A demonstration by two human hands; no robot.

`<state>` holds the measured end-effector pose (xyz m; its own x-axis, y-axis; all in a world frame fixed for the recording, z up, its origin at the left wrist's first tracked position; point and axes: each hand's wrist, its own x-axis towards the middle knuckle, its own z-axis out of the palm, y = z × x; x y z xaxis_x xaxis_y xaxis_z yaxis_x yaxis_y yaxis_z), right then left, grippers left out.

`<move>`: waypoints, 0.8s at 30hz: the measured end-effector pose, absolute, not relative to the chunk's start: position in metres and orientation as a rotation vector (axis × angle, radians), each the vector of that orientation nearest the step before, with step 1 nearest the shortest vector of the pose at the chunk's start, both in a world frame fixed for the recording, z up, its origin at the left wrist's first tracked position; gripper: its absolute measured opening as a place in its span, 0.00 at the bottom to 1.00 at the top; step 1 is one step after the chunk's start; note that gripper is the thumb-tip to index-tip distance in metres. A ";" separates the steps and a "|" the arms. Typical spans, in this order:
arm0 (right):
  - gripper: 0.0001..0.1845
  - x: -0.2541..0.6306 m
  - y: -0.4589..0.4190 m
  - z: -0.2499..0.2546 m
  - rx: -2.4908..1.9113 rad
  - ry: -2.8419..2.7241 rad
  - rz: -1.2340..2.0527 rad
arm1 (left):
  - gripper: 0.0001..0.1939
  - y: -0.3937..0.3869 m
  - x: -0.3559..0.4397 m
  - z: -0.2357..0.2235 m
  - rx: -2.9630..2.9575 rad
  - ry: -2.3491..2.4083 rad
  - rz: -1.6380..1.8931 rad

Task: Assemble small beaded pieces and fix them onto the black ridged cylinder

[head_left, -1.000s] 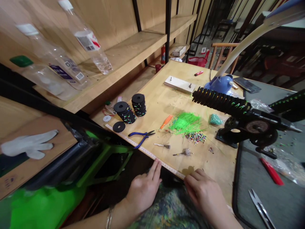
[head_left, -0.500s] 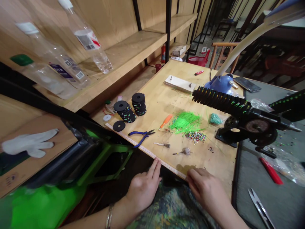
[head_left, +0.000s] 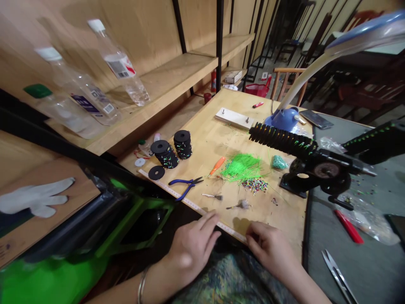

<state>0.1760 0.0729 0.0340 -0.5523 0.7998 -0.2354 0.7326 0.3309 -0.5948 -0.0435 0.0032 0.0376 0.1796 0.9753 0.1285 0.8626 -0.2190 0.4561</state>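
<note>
wooden table edge under left hand and right hand, fingers loosely apart; bottle labels unreadable.

The left hand is bare, with a thin silver bangle around the wrist. The right hand is bare too, with no ring or glove. The arms have no sleeves. The lap wears cloth with blotchy green, blue and yellow colours.

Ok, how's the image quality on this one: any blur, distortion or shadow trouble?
Head view: strong wide-angle bending, with the bottles and shelf leaning at the left edge; the green frame at lower left is smeared; soft shadows under both hands; the beads mid-table stay sharp.
</note>
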 end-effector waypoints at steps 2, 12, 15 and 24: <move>0.08 0.176 0.074 0.038 -1.434 -2.396 1.104 | 0.16 0.012 -0.030 0.046 2.140 1.550 0.747; 0.07 0.178 0.070 0.052 -1.305 -2.365 1.054 | 0.06 0.034 0.004 0.039 1.748 1.371 0.690; 0.06 0.178 0.071 0.054 -1.270 -2.410 1.013 | 0.06 0.035 0.000 0.036 1.565 1.332 0.800; 0.07 0.175 0.074 0.055 -1.220 -2.409 0.990 | 0.05 0.033 -0.005 0.029 1.308 1.296 0.946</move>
